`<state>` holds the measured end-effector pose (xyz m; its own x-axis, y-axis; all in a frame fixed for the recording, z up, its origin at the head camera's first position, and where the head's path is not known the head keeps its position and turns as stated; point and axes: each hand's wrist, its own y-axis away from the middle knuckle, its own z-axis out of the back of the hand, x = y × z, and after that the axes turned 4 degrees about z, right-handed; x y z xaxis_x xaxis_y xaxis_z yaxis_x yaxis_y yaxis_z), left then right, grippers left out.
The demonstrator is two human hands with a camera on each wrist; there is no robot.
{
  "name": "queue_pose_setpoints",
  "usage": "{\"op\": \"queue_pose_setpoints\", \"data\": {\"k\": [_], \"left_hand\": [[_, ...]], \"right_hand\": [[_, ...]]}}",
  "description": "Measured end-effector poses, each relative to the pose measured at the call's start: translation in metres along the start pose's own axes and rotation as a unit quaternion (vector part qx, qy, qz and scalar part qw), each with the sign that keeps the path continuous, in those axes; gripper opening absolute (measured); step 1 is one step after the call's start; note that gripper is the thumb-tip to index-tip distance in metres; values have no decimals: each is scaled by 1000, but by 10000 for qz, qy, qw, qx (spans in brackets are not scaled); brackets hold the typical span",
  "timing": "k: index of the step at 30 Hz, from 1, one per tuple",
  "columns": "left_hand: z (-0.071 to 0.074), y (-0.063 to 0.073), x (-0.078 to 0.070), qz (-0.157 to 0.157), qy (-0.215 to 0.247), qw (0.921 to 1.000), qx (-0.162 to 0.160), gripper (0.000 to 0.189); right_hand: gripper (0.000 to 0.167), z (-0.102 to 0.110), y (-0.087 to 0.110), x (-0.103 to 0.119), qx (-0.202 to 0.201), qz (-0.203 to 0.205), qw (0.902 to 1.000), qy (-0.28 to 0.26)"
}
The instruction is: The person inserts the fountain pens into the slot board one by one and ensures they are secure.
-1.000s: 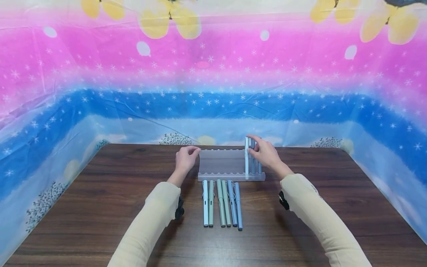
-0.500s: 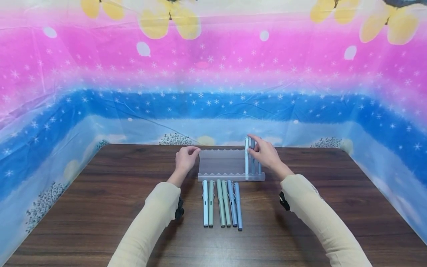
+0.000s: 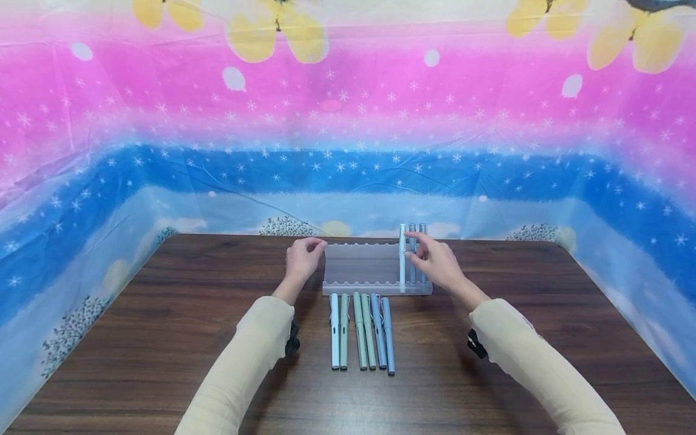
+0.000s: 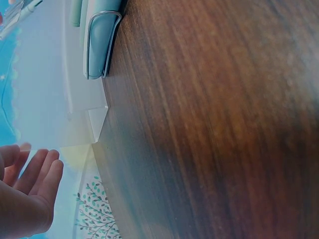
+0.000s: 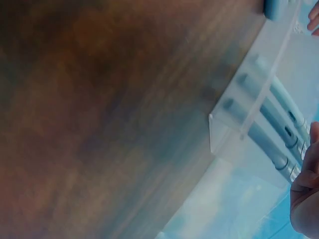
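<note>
A clear acrylic pen stand (image 3: 361, 264) with scalloped edges stands near the table's back. My left hand (image 3: 303, 260) pinches its upper left corner between thumb and forefinger; the left wrist view shows the other fingers (image 4: 49, 174) loosely bent beside it. Three pens lean upright at the stand's right end: a pale blue pen (image 3: 402, 260) and two blue-grey ones (image 5: 268, 143). Just right of the pale pen is my right hand (image 3: 440, 264), thumb and forefinger spread apart with nothing held between them. Whether a fingertip still brushes a pen, I cannot tell.
Several capped pens lie in a row in front of the stand: a pale blue pen (image 3: 335, 332), green pens (image 3: 360, 332) and blue pens (image 3: 388, 338). The brown wooden table (image 3: 217, 338) is bordered behind by a patterned cloth (image 3: 348, 169).
My right hand has let go of the pale blue pen's top and drawn back slightly down and right. The pen stays upright in the stand. My left hand has not moved.
</note>
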<state>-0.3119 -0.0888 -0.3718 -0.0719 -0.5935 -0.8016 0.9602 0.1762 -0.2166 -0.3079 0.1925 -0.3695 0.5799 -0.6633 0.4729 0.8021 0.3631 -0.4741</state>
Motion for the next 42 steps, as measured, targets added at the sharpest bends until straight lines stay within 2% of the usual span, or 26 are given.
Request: {"op": "queue_pose_setpoints", "data": {"k": [16, 28, 34, 39, 40, 42], "left_hand": [[0, 1, -1, 54, 26, 10000, 18, 24], [0, 0, -1, 101, 76, 9999, 36, 24], [0, 0, -1, 78, 34, 10000, 11, 23], [-2, -2, 2, 86, 102, 9999, 22, 23], [-4, -4, 5, -10, 121, 9999, -86, 22], [-5, -4, 6, -18, 120, 9999, -86, 22]], "right_hand": [[32, -15, 26, 20, 985, -77, 9936, -547], [26, -21, 35, 30, 2004, -555, 9729, -1015], [27, -24, 39, 32, 2313, -604, 9669, -892], [27, -28, 41, 35, 2360, -691, 9678, -534], [28, -29, 41, 36, 2345, -710, 9684, -458], [29, -31, 41, 38, 2306, -729, 9698, -307]]}}
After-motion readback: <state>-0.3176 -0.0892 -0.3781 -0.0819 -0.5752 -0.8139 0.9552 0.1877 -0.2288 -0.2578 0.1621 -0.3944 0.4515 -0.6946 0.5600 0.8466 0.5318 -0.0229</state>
